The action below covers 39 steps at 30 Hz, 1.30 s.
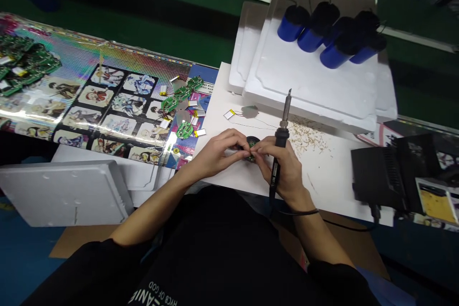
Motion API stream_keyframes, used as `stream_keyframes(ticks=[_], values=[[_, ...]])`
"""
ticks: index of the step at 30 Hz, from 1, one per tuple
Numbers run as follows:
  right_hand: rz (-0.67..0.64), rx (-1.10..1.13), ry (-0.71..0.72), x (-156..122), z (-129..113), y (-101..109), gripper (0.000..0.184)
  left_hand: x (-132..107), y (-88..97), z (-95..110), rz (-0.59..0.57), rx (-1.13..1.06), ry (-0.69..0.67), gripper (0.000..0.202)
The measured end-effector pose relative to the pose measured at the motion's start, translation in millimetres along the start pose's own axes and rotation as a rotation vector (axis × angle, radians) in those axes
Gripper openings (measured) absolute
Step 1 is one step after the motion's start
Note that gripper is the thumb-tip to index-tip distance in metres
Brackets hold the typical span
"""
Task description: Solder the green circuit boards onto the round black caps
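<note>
A round black housing (252, 140) with a green circuit board inside lies on the white work surface in front of me. At its left side, my left hand (225, 152) is closed, thumb and forefinger pinched on it. My right hand (285, 165) carries a soldering iron (281, 141), its metal tip pointing up and away from the housing. The thumb and forefinger of that hand also pinch at the housing, close to the left fingertips. Whether a thin wire is between the fingertips is too small to tell. Just beyond lie a small silver battery (229, 114) and a grey disc (250, 112) with thin wires.
Foam trays (304, 74) at the back bear several blue cylinders (293, 24). Bits of debris (308, 136) lie right of my hands. A black soldering station (376, 177) stands at right, its cable near my wrist. Circuit boards (184, 129) and batteries lie left on printed sheets (118, 110).
</note>
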State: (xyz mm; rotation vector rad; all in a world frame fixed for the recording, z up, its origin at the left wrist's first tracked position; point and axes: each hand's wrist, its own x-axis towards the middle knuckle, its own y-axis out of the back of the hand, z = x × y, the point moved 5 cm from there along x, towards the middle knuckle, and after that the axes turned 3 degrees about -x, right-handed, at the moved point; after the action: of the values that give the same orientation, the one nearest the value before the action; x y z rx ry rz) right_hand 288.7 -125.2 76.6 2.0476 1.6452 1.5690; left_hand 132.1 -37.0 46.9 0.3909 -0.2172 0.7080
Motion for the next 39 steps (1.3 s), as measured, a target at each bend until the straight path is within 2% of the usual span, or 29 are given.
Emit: stream_keyframes(ticks=[2, 4, 8, 13, 20, 28, 32, 36, 39], values=[[0.007, 0.022, -0.021, 1, 0, 2, 0.039, -1, 0.0, 5, 0.024, 0.081, -0.048, 0.015], [0.015, 0.029, -0.027, 2, -1, 3, 0.04, -2, 0.1, 9, 0.095, 0.149, -0.09, 0.019], [0.024, 0.019, -0.013, 3, -2, 3, 0.041, -1, -3.3, 14, 0.197, 0.253, -0.151, 0.011], [0.023, -0.012, -0.007, 2, 0, 3, 0.039, -2, -4.2, 12, 0.224, 0.311, -0.143, 0.008], [0.031, -0.009, -0.002, 0, -2, 3, 0.039, -6, 0.3, 8, 0.244, 0.229, -0.137, 0.007], [0.052, 0.005, -0.025, -3, -1, -1, 0.037, -4, 0.5, 2, 0.155, 0.1, 0.011, 0.013], [0.034, 0.006, -0.037, -6, -3, 1, 0.038, -1, 0.9, 3, 0.061, 0.085, 0.005, 0.012], [0.051, 0.12, -0.121, -11, -4, 17, 0.036, 6, 8.2, 11, -0.035, 0.172, -0.086, 0.008], [0.189, 0.202, -0.21, -13, -5, 40, 0.022, 15, 13.2, 15, -0.135, 0.221, -0.129, 0.008]])
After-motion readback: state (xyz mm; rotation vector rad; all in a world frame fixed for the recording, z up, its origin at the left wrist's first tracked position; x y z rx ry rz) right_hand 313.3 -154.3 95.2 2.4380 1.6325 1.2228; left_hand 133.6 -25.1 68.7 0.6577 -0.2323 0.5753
